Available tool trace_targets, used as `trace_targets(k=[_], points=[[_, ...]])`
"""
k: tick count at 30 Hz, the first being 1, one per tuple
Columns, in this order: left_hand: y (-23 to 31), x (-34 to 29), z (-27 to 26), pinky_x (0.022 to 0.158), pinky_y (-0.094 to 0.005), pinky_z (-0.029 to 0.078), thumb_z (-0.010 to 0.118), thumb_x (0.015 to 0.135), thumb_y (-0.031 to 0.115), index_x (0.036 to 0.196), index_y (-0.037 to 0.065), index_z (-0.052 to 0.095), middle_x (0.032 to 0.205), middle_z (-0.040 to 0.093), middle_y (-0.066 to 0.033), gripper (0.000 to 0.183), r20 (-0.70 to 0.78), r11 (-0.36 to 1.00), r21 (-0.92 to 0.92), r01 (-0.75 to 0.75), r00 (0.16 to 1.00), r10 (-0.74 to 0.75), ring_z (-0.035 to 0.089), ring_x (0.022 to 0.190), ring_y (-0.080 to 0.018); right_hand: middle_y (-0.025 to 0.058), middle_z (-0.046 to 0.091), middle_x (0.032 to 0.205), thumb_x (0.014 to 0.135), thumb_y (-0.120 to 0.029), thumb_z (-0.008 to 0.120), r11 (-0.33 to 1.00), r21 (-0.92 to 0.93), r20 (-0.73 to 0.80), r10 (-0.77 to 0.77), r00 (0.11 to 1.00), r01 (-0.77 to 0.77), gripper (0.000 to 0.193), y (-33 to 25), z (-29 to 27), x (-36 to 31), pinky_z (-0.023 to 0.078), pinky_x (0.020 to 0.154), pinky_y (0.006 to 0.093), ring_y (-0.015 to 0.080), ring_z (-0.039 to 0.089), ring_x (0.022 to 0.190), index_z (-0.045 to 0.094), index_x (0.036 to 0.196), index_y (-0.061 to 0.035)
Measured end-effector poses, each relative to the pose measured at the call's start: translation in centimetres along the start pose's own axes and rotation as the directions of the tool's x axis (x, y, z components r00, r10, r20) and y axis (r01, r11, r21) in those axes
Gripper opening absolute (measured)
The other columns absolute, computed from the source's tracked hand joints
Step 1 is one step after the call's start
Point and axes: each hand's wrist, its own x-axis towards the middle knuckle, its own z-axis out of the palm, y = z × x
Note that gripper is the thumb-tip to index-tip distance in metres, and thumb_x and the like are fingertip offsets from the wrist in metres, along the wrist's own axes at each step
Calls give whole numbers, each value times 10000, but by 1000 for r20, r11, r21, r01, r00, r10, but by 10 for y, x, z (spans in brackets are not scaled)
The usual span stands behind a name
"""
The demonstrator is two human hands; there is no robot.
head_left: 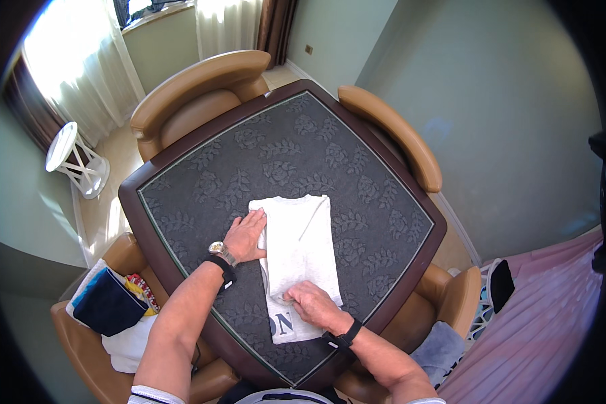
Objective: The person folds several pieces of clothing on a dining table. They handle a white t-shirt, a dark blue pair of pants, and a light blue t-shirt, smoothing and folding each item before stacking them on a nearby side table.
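A white shirt [299, 236], folded into a long rectangle, lies on the dark patterned table top. Part of a dark printed design shows at its near end, below a folded-over layer. My left hand [246, 236] rests flat on the shirt's left edge, fingers stretched toward the far end; a watch and a black band are on that wrist. Near the lower end, my right hand [311, 304] is closed, its fingers curled around the edge of the folded-over layer. A black band circles the right wrist too.
The square table [175, 222] has a dark red-brown rim. Tan chairs stand around it, one [202, 94] at the far left. Folded clothes [111, 303] lie on the near left chair, a grey-blue cloth [440, 350] on the near right one. A white side table [81, 161] stands by the curtains.
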Motion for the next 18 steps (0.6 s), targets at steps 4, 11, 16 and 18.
trace_targets(k=[4, 11, 16, 18], points=[[-4, 1, 0, 1268, -582, 290, 772, 890, 370, 1580, 60, 436, 1727, 348, -174, 827, 33, 1000, -16, 13, 999, -12, 327, 1598, -350, 172, 671, 1005, 864, 50, 612, 1000, -12, -19, 27, 999, -27, 233, 4, 16, -8, 521, 889, 488, 408, 634, 1016, 676, 1059, -59], [-11, 11, 3, 1258, -576, 299, 685, 971, 283, 1512, 60, 514, 1706, 388, -173, 610, 31, 945, -308, 113, 994, -109, 367, 1578, -336, 158, 651, 944, 816, 45, 621, 994, -72, 30, -84, 996, 86, 198, 5, 33, -12, 498, 876, 487, 392, 613, 979, 656, 988, -45], [7, 2, 6, 1239, -605, 305, 739, 953, 303, 1508, 59, 517, 1658, 422, -229, 646, -159, 916, -395, 63, 978, -136, 407, 1540, -373, 159, 641, 934, 829, 24, 627, 994, -69, 72, -77, 994, 82, 195, 4, 31, -8, 499, 877, 481, 392, 608, 973, 657, 1009, -46], [19, -3, 14, 1240, -632, 290, 755, 946, 311, 1520, 61, 510, 1657, 402, -252, 672, -325, 948, -317, 9, 939, -117, 400, 1535, -397, 155, 635, 951, 846, 7, 622, 993, -99, 82, -63, 995, 71, 197, 1, 31, -7, 499, 878, 476, 386, 605, 975, 661, 1031, -47]])
